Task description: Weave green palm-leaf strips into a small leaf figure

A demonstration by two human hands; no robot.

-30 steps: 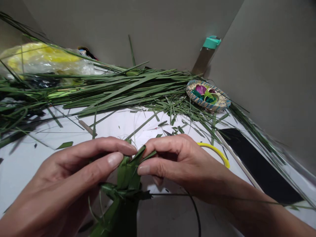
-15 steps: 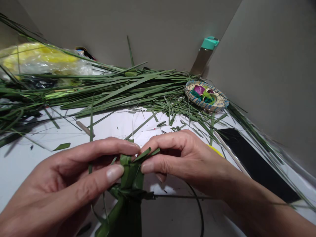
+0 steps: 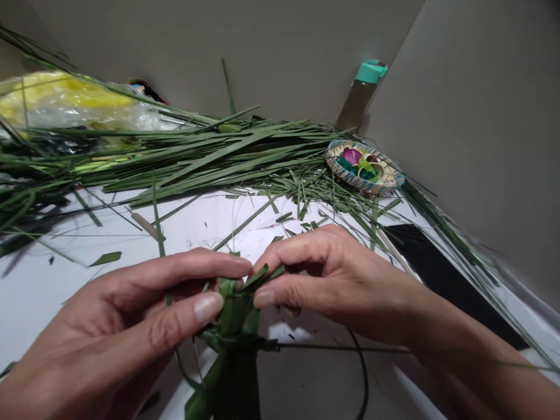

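Observation:
Between both hands is a folded figure of green leaf strips (image 3: 234,315), with a narrow knotted top, a tied band below it and a wide flat part running off the bottom edge. My left hand (image 3: 131,321) pinches the top from the left, thumb in front and index finger behind. From the right, my right hand (image 3: 315,274) pinches the same top near two short leaf ends (image 3: 258,277) that stick out. A thin strand stretches from the band to the right, beneath my right forearm. The other fingertips are partly hidden behind the leaf figure.
Long green leaf blades (image 3: 210,154) lie in a heap across the back. A small woven basket (image 3: 385,185) holds purple and green pieces. Behind it stands a bottle with a turquoise lid (image 3: 370,73). A black flat panel (image 3: 450,280) lies right; a plastic bag (image 3: 83,99) sits back left.
Both hands keep their pinch on the leaf figure. The leaf figure and my left hand sit slightly farther right in view, while the background has shifted a little left and up.

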